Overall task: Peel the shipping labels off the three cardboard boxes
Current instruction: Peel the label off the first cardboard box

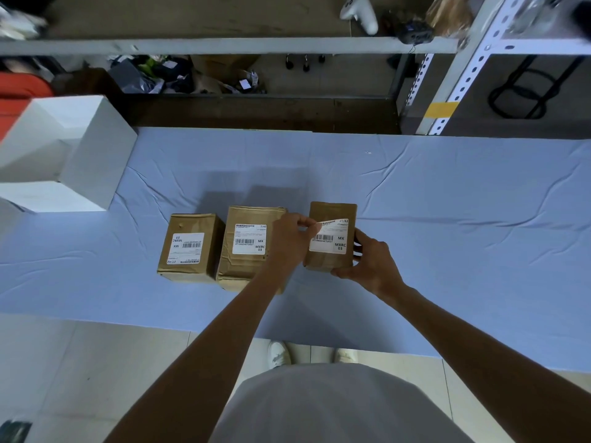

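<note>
Three brown cardboard boxes stand in a row on the blue cloth. The left box [189,247] carries a flat white label [185,247], turned upside down. A flat white label [250,239] also lies on the middle box [246,247]. The right box [329,215] is tilted up, and my right hand [367,259] grips its right side and lower corner. My left hand [292,239] pinches the top left corner of that box's label [329,239], which is lifted and curled away from the cardboard there. The rest of this label still sticks to the box.
A white open box [64,155] sits at the table's left edge. Behind the blue cloth [447,219] stands a metal shelf rack [447,91] holding clutter. Tiled floor and my white shoes [279,353] show below the table's near edge.
</note>
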A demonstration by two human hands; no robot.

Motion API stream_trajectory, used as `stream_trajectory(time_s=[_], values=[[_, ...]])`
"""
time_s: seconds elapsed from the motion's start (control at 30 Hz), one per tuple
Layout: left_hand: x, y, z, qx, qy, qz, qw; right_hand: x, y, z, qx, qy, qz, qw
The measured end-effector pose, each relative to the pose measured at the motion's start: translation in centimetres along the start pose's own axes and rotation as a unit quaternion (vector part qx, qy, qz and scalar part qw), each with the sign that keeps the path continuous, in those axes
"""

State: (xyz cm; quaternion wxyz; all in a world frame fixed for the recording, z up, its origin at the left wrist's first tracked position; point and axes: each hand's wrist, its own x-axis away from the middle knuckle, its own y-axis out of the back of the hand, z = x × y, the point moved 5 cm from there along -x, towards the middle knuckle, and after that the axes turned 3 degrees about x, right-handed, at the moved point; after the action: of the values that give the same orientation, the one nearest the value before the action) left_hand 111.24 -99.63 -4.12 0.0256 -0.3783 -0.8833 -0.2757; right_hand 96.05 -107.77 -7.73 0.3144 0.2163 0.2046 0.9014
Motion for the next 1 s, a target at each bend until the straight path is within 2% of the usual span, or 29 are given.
stream_trajectory(time_s=[1.0], values=[[0.4,-0.2,1.0,0.01,0.025,0.014,1.0,-0.4,0.0,-0.8,0.04,0.021,0.02,0.999]])
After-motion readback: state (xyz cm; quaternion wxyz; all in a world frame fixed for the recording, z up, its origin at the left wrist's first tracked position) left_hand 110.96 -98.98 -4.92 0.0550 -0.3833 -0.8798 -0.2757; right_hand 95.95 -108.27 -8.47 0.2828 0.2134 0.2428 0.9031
